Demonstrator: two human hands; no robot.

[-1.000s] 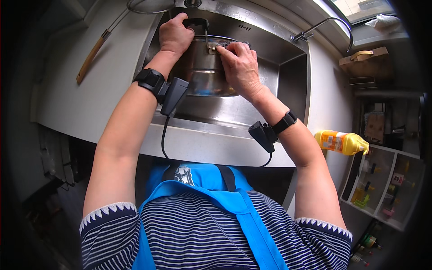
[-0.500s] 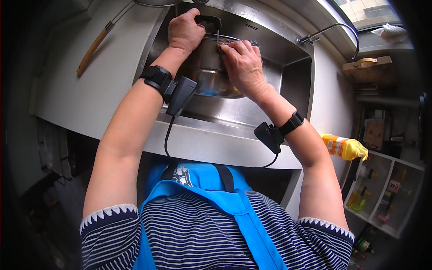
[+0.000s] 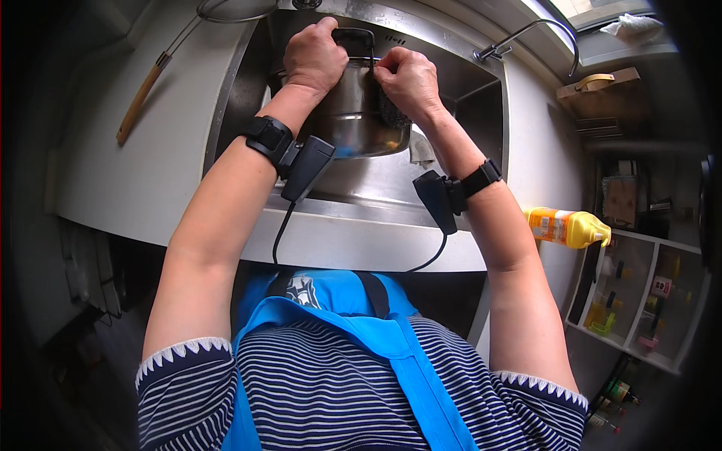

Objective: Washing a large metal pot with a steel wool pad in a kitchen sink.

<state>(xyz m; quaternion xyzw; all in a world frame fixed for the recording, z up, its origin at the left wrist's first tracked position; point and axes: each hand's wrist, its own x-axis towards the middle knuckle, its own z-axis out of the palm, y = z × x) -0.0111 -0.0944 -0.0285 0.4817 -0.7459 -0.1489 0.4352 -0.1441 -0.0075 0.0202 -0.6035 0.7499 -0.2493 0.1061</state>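
Observation:
A shiny steel pot (image 3: 353,101) stands tilted in the sink (image 3: 361,184), its black loop handle (image 3: 353,35) at the far side. My left hand (image 3: 316,60) is closed on the pot's far left rim, beside that handle; its fingertips are hidden. With fingers bent together, my right hand (image 3: 410,79) pinches near the handle's right end at the rim. A dark grey mesh scourer (image 3: 393,113) shows under my right palm, against the pot's outer wall.
A grey cloth (image 3: 421,150) lies in the sink, right of the pot. A wooden-handled strainer (image 3: 147,94) rests on the left counter. The faucet (image 3: 526,37) rises at the back right. A yellow bottle (image 3: 568,228) stands at the right counter edge.
My right hand has turned, and the scourer now shows below the palm instead of beyond the fingers. The grey cloth has come into sight. My left hand keeps its grip.

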